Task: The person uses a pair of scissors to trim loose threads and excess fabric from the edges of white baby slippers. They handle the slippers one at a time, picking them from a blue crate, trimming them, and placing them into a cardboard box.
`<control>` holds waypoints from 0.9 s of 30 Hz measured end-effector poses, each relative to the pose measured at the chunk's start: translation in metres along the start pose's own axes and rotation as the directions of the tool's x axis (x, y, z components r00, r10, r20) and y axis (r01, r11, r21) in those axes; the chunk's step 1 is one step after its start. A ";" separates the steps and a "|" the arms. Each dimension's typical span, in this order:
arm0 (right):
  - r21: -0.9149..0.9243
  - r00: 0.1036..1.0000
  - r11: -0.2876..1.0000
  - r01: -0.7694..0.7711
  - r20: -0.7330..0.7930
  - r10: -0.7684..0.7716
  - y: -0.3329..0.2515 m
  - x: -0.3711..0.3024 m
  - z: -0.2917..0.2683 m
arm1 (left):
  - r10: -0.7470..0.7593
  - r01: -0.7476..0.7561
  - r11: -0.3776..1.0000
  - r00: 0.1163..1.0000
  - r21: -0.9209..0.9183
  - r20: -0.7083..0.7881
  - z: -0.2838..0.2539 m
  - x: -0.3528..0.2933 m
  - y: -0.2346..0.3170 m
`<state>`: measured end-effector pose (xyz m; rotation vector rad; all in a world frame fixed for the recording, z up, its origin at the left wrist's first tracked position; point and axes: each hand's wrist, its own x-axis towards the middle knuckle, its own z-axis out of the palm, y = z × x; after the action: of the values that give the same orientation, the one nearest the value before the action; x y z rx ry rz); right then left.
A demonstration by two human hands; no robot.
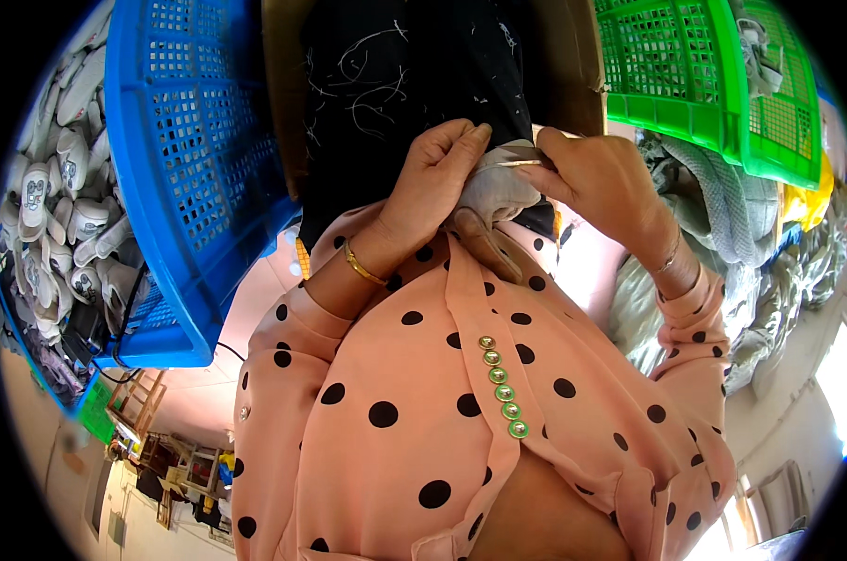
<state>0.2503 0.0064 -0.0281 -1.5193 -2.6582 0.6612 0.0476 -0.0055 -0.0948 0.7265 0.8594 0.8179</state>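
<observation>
Over my lap, both hands meet at a grey fabric shoe upper (pixel 500 192) with a tan inner part showing on its near side. My left hand (pixel 439 173) is closed on the upper's left edge, thumb and fingers pinched together. My right hand (pixel 603 179) is closed around a small metal cutting tool (pixel 524 161), which looks like thread snips. Its blade lies across the top edge of the upper, pointing toward my left fingers. Most of the tool's handle is hidden in my palm.
Loose white threads (pixel 372 79) lie on my dark trousers. A blue plastic crate (pixel 194 150) stands at left, beside piled grey shoe uppers (pixel 72 201). At right are green crates (pixel 676 65), grey fabric pieces (pixel 713 201) and wrapped bundles. A brown cardboard box (pixel 578 61) borders my lap.
</observation>
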 end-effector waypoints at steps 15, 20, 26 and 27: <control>-0.307 0.998 0.951 0.033 0.055 -0.017 0.005 0.027 0.016 | 0.598 -0.350 0.426 0.801 0.834 0.031 -0.034 -0.005 0.024; -0.273 1.000 0.962 -0.016 -0.019 0.011 0.013 0.042 0.041 | 0.282 -0.294 0.318 0.937 0.901 0.206 -0.042 -0.053 0.036; 0.248 0.955 0.952 -0.182 -0.187 0.231 0.017 0.034 0.053 | 0.403 -0.271 0.701 0.913 0.659 -0.054 -0.041 -0.043 0.018; 0.408 0.939 0.897 -0.172 -0.208 0.275 0.016 0.031 0.050 | 0.344 -0.235 0.740 0.937 0.630 -0.055 -0.043 -0.042 0.022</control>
<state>0.2365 0.0212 -0.0850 -1.6697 -2.0297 0.8636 -0.0132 -0.0214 -0.0821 1.4204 1.2089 0.8880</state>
